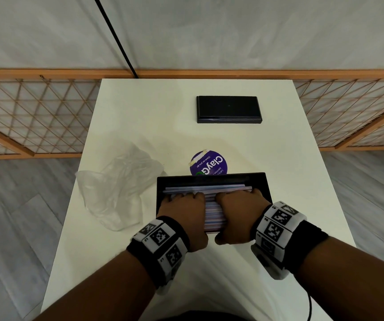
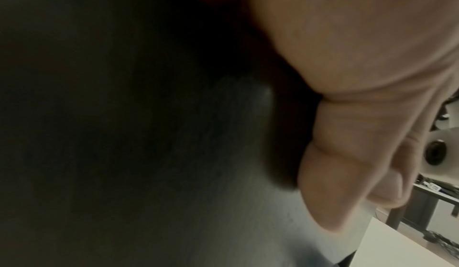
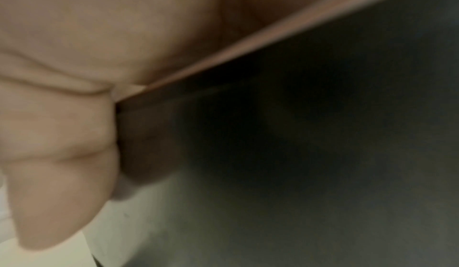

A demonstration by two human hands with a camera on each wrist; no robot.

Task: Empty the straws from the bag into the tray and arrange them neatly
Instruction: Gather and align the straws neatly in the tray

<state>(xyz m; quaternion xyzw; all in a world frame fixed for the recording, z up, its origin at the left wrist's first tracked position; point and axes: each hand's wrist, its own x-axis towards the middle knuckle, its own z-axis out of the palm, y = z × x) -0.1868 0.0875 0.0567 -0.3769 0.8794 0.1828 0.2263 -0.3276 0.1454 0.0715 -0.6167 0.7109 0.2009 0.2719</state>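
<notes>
In the head view a black tray [image 1: 210, 179] sits near the table's front edge, holding a pile of pastel straws [image 1: 213, 213] laid left to right. Both hands are in the tray. My left hand [image 1: 182, 203] and right hand [image 1: 239, 202] curl their fingers over the straws, side by side, and the thumbs hang down outside the tray's near wall. The fingertips are hidden among the straws. Each wrist view is blurred: the left thumb [image 2: 347, 153] and the right thumb [image 3: 57, 173] lie against the dark tray wall [image 2: 149, 133] [image 3: 323, 143]. The clear plastic bag [image 1: 121, 188] lies crumpled and flat left of the tray.
A black rectangular lid or box [image 1: 229, 109] rests toward the far side of the white table [image 1: 140, 112]. A round purple label [image 1: 208, 165] lies just behind the tray. A wooden lattice screen [image 1: 35, 117] stands beyond the table, with grey floor on both sides.
</notes>
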